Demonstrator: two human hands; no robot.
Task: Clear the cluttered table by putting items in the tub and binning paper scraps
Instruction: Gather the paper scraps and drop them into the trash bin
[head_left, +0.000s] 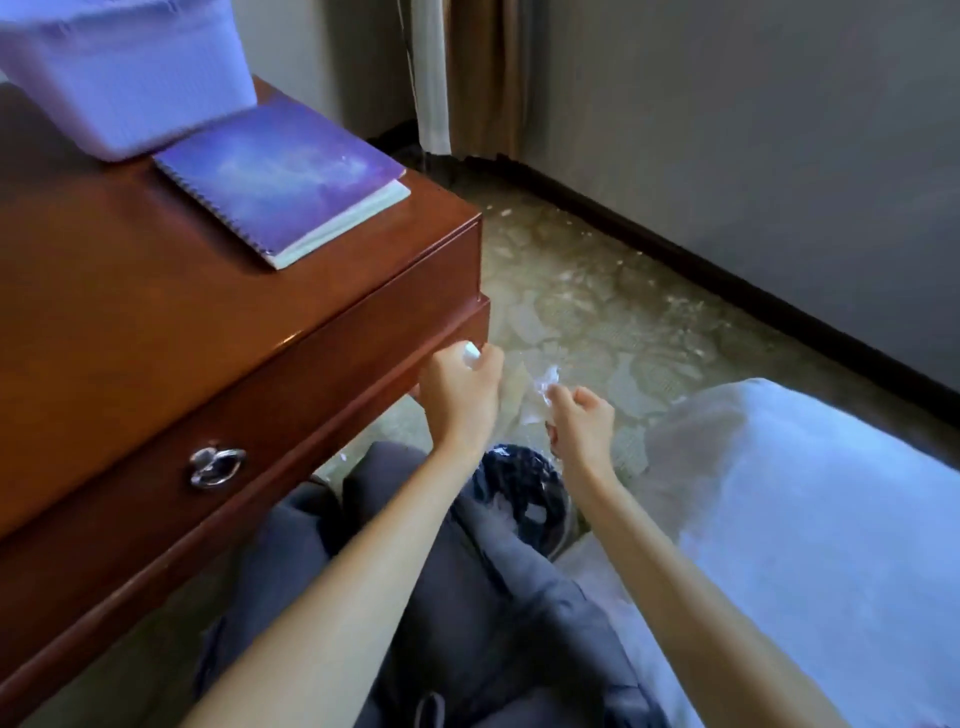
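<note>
Room: I see a grey wall (753, 130), patterned carpet (597, 306) and a curtain (467, 73) in the far corner
Bed: white bedding (821, 519) fills my lower right
Table (156, 322): red-brown wood on my left, one drawer with a metal pull (215, 466)
Tub (130, 73): white, blurred, on the table's far end
Notebook (280, 176): purple, spiral-bound, flat on the table just beside the tub
Bin (524, 499): black-lined, on the floor below both hands, between the person's knee (384, 478) and the bed
Left hand (460, 395): fingers curled tight, I see them pinching a small white scrap (470, 355) just beside the table's corner
Right hand (582, 421): fingers curled, thumb and forefinger pinching a crumpled pale scrap (545, 387) above the bin
</note>
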